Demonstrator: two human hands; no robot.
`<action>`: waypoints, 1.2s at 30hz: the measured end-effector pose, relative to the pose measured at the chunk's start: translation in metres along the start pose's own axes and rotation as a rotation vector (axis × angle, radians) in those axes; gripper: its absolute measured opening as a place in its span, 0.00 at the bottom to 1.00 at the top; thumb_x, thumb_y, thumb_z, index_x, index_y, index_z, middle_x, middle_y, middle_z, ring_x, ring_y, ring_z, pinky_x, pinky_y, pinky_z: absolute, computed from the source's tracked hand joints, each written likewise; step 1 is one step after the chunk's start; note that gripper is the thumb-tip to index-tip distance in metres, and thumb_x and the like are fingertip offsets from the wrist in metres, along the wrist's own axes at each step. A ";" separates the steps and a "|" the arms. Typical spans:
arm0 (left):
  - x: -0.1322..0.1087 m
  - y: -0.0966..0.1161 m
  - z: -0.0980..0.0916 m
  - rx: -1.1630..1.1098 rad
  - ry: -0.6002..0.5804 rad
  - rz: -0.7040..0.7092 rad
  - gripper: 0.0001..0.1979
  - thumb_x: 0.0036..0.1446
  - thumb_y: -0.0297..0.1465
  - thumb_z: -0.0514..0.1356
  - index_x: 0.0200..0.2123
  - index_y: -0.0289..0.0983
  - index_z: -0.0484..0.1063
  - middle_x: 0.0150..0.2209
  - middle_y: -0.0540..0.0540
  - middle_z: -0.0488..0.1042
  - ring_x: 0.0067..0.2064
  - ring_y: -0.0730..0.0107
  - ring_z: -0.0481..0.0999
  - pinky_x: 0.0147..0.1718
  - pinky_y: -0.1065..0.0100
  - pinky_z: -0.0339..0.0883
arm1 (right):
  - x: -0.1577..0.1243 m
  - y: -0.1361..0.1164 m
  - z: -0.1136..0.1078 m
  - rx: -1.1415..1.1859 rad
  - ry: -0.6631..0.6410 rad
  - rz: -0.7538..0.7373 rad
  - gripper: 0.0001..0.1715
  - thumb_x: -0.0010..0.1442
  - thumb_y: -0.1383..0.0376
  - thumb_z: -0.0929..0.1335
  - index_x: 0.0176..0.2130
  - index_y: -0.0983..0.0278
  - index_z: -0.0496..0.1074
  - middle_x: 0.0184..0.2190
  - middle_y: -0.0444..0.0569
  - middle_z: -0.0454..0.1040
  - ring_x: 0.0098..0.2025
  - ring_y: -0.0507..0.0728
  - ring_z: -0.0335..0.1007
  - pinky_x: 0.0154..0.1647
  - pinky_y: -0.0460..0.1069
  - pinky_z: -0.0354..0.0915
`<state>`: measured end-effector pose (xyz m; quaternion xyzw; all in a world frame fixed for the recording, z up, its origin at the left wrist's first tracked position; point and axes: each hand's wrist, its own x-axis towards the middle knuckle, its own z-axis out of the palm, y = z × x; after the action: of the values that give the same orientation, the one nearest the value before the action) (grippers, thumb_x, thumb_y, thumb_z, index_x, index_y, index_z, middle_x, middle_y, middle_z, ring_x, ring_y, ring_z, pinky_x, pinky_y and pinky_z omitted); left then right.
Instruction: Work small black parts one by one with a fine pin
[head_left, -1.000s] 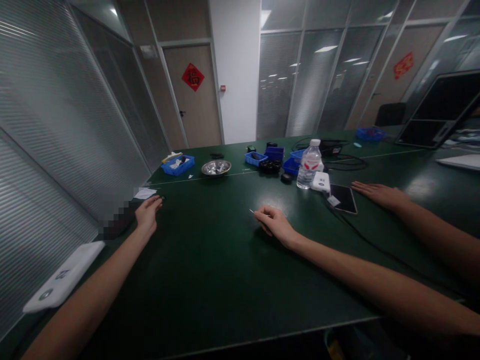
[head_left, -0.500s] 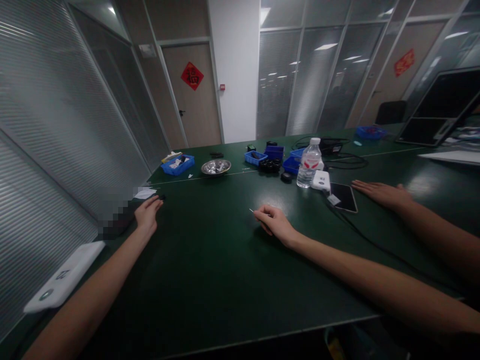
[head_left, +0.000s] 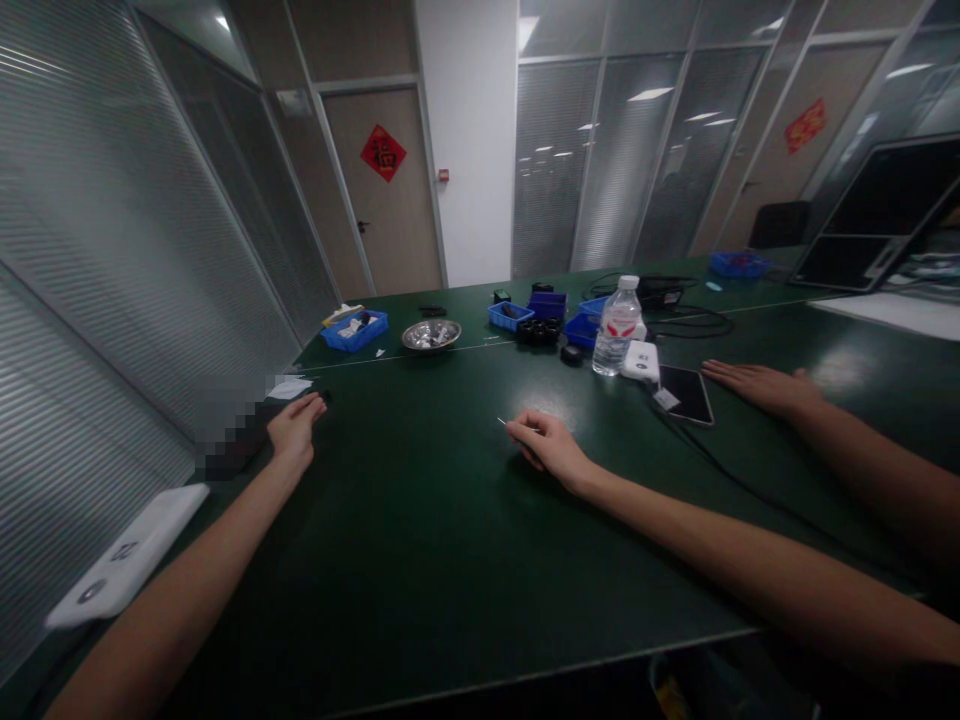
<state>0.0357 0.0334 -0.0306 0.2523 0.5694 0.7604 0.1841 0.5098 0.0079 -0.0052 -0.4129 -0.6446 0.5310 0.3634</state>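
Observation:
On the left side of the green table, my left hand (head_left: 292,432) is closed, its fingertips pinching a small black piece (head_left: 325,397) too small to identify. White paper (head_left: 289,387) lies just beyond those fingers. My right hand (head_left: 546,440) rests near the middle of the table, closed around a thin pale metal pin-like tool (head_left: 501,421). Only its tip sticks out to the left; the fingers hide the rest. A wide gap separates the two hands.
Another person's hand (head_left: 765,388) lies flat at the right, beside a phone (head_left: 686,394). A water bottle (head_left: 616,328), a white power bank (head_left: 640,361), a metal bowl (head_left: 431,337) and a blue basket (head_left: 356,331) stand farther back. A black cable (head_left: 739,482) crosses the right side.
Both my hands keep the same place and grip. At the far right, the white sheet reaches a little farther left than before.

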 end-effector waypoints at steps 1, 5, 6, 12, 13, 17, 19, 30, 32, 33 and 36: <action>0.000 0.000 0.000 0.004 0.000 0.000 0.12 0.45 0.20 0.71 0.36 0.30 0.81 0.33 0.45 0.80 0.32 0.71 0.81 0.45 0.62 0.79 | 0.000 0.000 0.000 -0.001 -0.001 0.001 0.23 0.62 0.45 0.70 0.35 0.61 0.69 0.21 0.38 0.65 0.19 0.49 0.58 0.18 0.45 0.53; 0.002 -0.001 0.000 0.009 -0.002 0.001 0.10 0.47 0.21 0.70 0.36 0.30 0.81 0.34 0.44 0.80 0.31 0.71 0.80 0.44 0.63 0.79 | -0.001 -0.001 0.000 0.002 -0.007 0.003 0.22 0.63 0.46 0.70 0.35 0.61 0.70 0.22 0.39 0.65 0.20 0.49 0.58 0.19 0.45 0.54; 0.002 -0.002 0.000 0.007 -0.003 0.002 0.10 0.47 0.21 0.69 0.36 0.30 0.81 0.34 0.44 0.80 0.32 0.71 0.81 0.45 0.62 0.79 | -0.001 -0.001 0.000 0.001 -0.008 0.003 0.22 0.63 0.46 0.70 0.35 0.61 0.70 0.22 0.39 0.65 0.20 0.49 0.59 0.19 0.45 0.54; 0.003 -0.004 -0.001 -0.005 -0.018 0.001 0.13 0.45 0.21 0.70 0.37 0.30 0.81 0.35 0.44 0.80 0.33 0.69 0.82 0.46 0.61 0.80 | 0.000 0.000 -0.001 0.001 -0.015 -0.008 0.23 0.63 0.44 0.70 0.35 0.62 0.69 0.22 0.39 0.65 0.20 0.49 0.58 0.19 0.45 0.55; 0.003 -0.004 -0.002 -0.004 -0.020 0.001 0.13 0.45 0.21 0.71 0.38 0.30 0.81 0.35 0.44 0.80 0.33 0.69 0.82 0.46 0.61 0.80 | 0.000 0.001 -0.001 0.002 -0.014 -0.008 0.24 0.62 0.44 0.70 0.35 0.62 0.69 0.22 0.39 0.65 0.20 0.49 0.58 0.19 0.45 0.54; 0.005 -0.006 -0.002 0.008 -0.028 0.000 0.12 0.47 0.21 0.70 0.38 0.30 0.81 0.35 0.43 0.80 0.33 0.70 0.82 0.47 0.62 0.79 | 0.001 0.004 -0.001 0.004 -0.015 -0.014 0.23 0.63 0.44 0.69 0.36 0.62 0.69 0.22 0.39 0.65 0.20 0.49 0.58 0.19 0.45 0.54; 0.006 -0.007 -0.002 0.009 -0.037 0.002 0.11 0.49 0.21 0.69 0.39 0.30 0.81 0.36 0.43 0.81 0.34 0.70 0.82 0.47 0.62 0.79 | 0.001 0.004 -0.001 0.007 -0.015 -0.019 0.23 0.63 0.45 0.70 0.36 0.62 0.69 0.22 0.39 0.65 0.20 0.49 0.58 0.19 0.44 0.54; 0.010 -0.013 -0.004 0.021 -0.065 0.012 0.15 0.47 0.21 0.71 0.41 0.29 0.82 0.35 0.42 0.81 0.34 0.69 0.83 0.54 0.58 0.77 | -0.001 -0.003 0.002 -0.003 0.001 -0.003 0.22 0.62 0.46 0.70 0.34 0.62 0.69 0.21 0.38 0.64 0.19 0.49 0.57 0.19 0.45 0.53; 0.010 -0.013 -0.004 0.024 -0.072 0.013 0.15 0.47 0.21 0.71 0.42 0.29 0.82 0.36 0.42 0.81 0.35 0.67 0.84 0.53 0.58 0.77 | 0.000 -0.001 0.001 -0.003 0.001 0.004 0.22 0.62 0.45 0.70 0.35 0.62 0.69 0.21 0.38 0.64 0.19 0.49 0.58 0.19 0.45 0.54; 0.010 -0.014 -0.005 0.025 -0.075 0.015 0.15 0.48 0.21 0.70 0.42 0.29 0.82 0.36 0.42 0.81 0.36 0.67 0.84 0.53 0.58 0.77 | 0.000 0.000 0.001 -0.001 0.000 0.004 0.22 0.62 0.45 0.70 0.35 0.62 0.69 0.21 0.38 0.64 0.20 0.49 0.58 0.19 0.45 0.54; 0.010 -0.014 -0.005 0.028 -0.087 0.020 0.15 0.50 0.20 0.69 0.43 0.30 0.82 0.38 0.41 0.82 0.38 0.66 0.84 0.54 0.58 0.77 | 0.002 0.003 0.000 0.006 -0.005 -0.002 0.22 0.63 0.45 0.70 0.35 0.61 0.69 0.21 0.38 0.64 0.19 0.49 0.58 0.18 0.44 0.53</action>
<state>0.0248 0.0388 -0.0437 0.2934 0.5688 0.7426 0.1976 0.5094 0.0098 -0.0077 -0.4096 -0.6444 0.5337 0.3637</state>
